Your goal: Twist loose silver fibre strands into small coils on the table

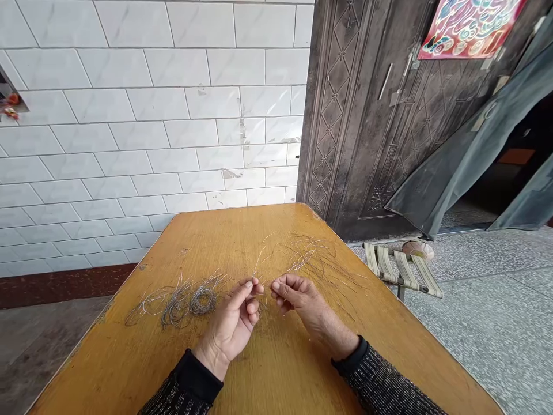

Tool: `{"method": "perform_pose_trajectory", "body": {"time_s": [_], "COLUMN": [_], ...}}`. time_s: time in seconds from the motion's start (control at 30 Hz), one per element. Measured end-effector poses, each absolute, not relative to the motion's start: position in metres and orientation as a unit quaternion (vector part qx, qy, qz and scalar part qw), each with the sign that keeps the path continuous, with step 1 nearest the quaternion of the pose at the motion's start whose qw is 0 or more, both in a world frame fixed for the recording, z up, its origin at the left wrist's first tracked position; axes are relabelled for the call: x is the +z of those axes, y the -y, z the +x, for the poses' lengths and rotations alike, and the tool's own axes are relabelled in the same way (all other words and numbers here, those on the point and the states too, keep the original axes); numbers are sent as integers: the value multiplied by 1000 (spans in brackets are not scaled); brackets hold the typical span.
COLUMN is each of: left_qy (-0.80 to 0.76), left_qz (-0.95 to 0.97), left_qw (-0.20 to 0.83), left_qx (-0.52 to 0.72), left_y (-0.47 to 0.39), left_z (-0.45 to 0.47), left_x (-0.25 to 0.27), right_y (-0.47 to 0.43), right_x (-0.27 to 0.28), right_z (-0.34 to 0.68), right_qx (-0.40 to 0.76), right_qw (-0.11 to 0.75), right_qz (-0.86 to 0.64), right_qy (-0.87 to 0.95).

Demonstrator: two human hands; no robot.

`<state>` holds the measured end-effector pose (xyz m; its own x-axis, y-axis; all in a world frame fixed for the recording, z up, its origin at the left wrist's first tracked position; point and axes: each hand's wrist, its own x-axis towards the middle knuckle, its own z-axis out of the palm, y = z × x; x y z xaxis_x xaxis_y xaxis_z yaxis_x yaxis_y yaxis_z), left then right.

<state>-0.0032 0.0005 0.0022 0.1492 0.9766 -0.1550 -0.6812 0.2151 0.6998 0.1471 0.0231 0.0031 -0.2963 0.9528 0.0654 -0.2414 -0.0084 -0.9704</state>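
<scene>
My left hand (237, 317) is over the middle of the wooden table, thumb and forefinger pinched on a thin wire (258, 260) that rises from the fingertips. Close by on the right, my right hand (301, 298) makes a similar pinch, its fingertips a short gap from the left ones. Its fingers seem to hold the wire too, though the strand between the hands is very fine. Coiled grey wires (203, 297) lie in loose loops left of my left hand. Beyond my right hand spreads a tangle of loose thin wires (319, 259).
The wooden table (224, 230) reaches up to a white tiled wall (181, 104). A dark carved door (345, 115) stands behind on the right, beside a grey curtain (466, 167). On the floor at right are a strap-seated stool (401, 268) and a ball (417, 249).
</scene>
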Motion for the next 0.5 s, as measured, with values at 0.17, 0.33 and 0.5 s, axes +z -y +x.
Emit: {"method": "perform_pose_trajectory", "body": {"time_s": [0.17,0.33,0.5], "left_qy": [-377,-389,-391], "left_qz": [275,289,320], "left_qw": [673,650,633], "left_qx": [573,586,587], "left_y": [-2,-4,-3], "left_z": [-3,-5,-4], "left_x": [1,2,6], "right_y": [-25,-25,-25], "right_x": [3,2,2], "right_z": [150,150,150], "right_qx": [624,626,625], "right_qw": [490,483,476], "right_qz": [-354,-361,-362], "right_qy": [495,495,502]}}
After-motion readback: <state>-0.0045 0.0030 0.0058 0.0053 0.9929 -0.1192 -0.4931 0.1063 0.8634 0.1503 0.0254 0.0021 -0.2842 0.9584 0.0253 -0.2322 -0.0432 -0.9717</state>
